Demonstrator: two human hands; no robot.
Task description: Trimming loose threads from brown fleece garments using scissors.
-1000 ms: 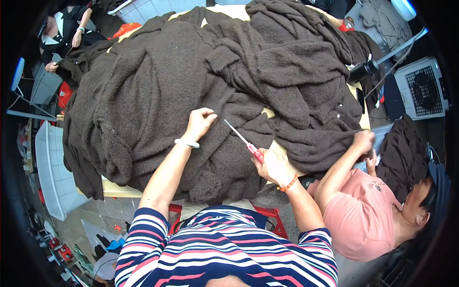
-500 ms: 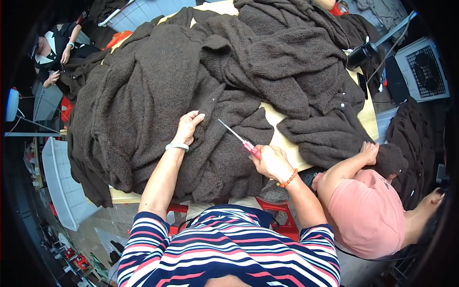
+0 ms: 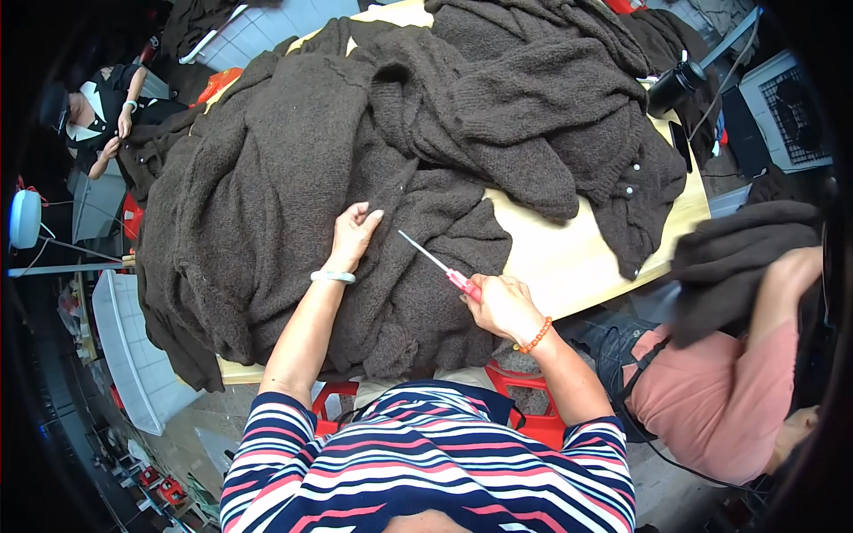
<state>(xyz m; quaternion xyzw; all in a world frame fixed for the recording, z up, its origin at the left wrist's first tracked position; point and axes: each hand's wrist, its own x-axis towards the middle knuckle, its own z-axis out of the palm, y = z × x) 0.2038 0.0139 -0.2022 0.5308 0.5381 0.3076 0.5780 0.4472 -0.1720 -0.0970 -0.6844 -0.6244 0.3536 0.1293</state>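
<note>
Loosely, brown knits point(image 3: 302, 151) lie heaped, too tangled to count, over a pale wood table point(image 3: 551, 253). One tool point(image 3: 458, 280) slants above their near part, its pink handle wrapped in the right hand point(image 3: 506, 306), its thin metal shaft pointing up and left. The left hand point(image 3: 355, 235) is over the knits, fingers curled, thumb near forefinger; whether they pinch fabric I cannot tell. Toward the table's right edge are one black bottle point(image 3: 677, 87) and one phone point(image 3: 680, 145). Two co-workers show: one in pink point(image 3: 711, 400) holds a blurred dark bundle point(image 3: 742, 266), one in black point(image 3: 111, 111) handles dark cloth point(image 3: 142, 160). One pale bin point(image 3: 133, 351) stands left on grey floor point(image 3: 203, 407), another point(image 3: 258, 35) beyond the table; their contents are unclear.
</note>
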